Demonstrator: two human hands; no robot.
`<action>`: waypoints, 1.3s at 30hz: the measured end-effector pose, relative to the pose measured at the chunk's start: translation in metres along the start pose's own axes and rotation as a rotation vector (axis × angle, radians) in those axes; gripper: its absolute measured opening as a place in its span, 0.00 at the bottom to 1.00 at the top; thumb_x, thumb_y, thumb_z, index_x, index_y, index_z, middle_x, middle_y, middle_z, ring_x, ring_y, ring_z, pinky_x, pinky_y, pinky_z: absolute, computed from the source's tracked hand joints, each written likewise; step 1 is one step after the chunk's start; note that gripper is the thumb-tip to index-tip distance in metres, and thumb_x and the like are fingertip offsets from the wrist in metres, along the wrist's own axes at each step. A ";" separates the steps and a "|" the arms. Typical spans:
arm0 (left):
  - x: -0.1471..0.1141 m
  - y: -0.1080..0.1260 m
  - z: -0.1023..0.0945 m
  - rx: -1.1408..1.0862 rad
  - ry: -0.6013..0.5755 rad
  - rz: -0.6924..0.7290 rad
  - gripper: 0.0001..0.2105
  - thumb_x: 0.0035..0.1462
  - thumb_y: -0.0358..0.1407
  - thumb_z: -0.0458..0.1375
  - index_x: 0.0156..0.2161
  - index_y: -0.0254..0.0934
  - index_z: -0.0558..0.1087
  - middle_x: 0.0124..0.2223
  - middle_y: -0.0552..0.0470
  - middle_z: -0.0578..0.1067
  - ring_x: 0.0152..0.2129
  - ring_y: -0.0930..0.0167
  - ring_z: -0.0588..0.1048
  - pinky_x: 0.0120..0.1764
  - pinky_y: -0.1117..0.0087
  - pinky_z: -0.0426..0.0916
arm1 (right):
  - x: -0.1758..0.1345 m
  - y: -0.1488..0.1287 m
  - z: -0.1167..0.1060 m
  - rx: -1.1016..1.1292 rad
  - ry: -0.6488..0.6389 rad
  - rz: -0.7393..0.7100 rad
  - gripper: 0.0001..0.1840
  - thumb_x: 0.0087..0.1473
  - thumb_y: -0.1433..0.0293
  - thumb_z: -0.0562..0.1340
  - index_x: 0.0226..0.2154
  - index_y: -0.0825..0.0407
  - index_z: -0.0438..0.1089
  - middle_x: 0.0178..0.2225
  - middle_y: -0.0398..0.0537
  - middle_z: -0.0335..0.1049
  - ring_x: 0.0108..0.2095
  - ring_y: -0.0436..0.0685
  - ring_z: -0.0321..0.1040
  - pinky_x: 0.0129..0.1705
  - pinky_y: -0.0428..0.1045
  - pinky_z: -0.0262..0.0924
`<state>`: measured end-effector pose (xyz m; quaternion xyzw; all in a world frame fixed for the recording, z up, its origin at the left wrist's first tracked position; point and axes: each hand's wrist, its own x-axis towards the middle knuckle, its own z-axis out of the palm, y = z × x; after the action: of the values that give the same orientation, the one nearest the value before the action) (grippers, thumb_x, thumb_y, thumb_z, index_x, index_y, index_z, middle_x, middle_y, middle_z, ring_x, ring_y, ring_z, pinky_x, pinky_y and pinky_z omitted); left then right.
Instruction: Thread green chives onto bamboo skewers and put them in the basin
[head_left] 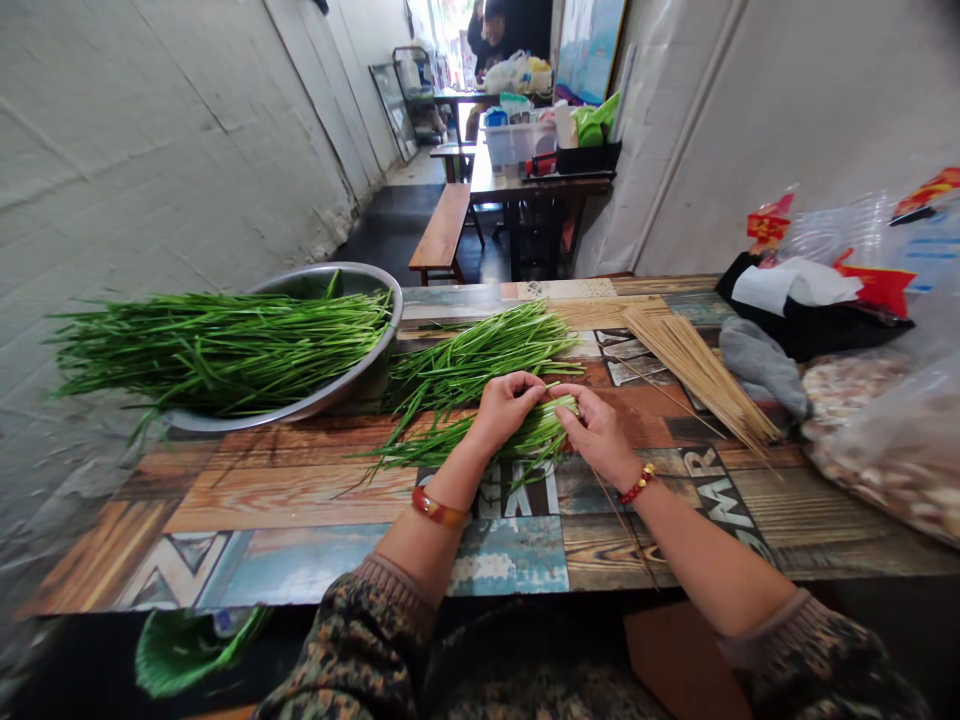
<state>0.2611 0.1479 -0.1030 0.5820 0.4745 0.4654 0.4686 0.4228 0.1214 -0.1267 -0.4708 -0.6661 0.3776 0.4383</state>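
Observation:
My left hand (504, 408) is closed, thumb and forefinger pinched at the pale stem ends of some garlic chives. Opposite it, my right hand (598, 428) is also closed, its fingers around the cut ends of a small bunch of garlic chives (450, 440) whose leaves trail left over the table. Thin bamboo skewers (624, 530) stick out below my right hand toward the table's front edge; whether they are in its grip is hidden. Just beyond my hands lies a loose pile of garlic chives (491, 350).
A metal basin (394, 345) heaped with long garlic chives (225, 345) stands at the left. Right of my hands lie a stack of bamboo skewers (690, 370), a grey cloth-like item (757, 365) and plastic bags (892, 430). Farther back are a bench (444, 225), another table and a person.

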 end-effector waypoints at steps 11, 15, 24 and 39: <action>0.000 0.001 0.000 -0.051 -0.008 -0.002 0.06 0.50 0.35 0.60 0.27 0.32 0.74 0.25 0.52 0.75 0.23 0.75 0.71 0.31 0.74 0.64 | 0.000 0.001 0.001 0.028 0.010 0.020 0.17 0.54 0.64 0.58 0.45 0.51 0.69 0.28 0.43 0.70 0.24 0.49 0.62 0.25 0.44 0.57; -0.001 0.002 0.000 -0.045 -0.005 -0.007 0.06 0.50 0.35 0.60 0.27 0.32 0.74 0.25 0.52 0.75 0.23 0.75 0.70 0.30 0.75 0.63 | 0.000 0.001 0.001 0.026 0.003 0.021 0.16 0.55 0.63 0.57 0.45 0.52 0.69 0.30 0.44 0.70 0.24 0.49 0.63 0.25 0.44 0.58; -0.002 0.003 -0.001 -0.040 -0.034 -0.019 0.08 0.50 0.36 0.60 0.27 0.32 0.74 0.26 0.52 0.75 0.23 0.75 0.70 0.30 0.74 0.63 | 0.000 0.000 0.001 0.042 -0.003 0.027 0.17 0.54 0.64 0.58 0.45 0.52 0.69 0.31 0.45 0.71 0.26 0.50 0.65 0.27 0.45 0.60; -0.004 0.007 -0.001 -0.053 -0.051 -0.061 0.09 0.47 0.38 0.62 0.27 0.31 0.75 0.25 0.53 0.74 0.22 0.77 0.67 0.28 0.75 0.61 | 0.001 0.004 0.001 0.010 0.023 0.038 0.17 0.54 0.63 0.59 0.46 0.51 0.67 0.25 0.41 0.66 0.21 0.49 0.58 0.23 0.45 0.55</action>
<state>0.2601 0.1433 -0.0959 0.5662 0.4675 0.4484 0.5097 0.4228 0.1229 -0.1306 -0.4855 -0.6500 0.3835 0.4411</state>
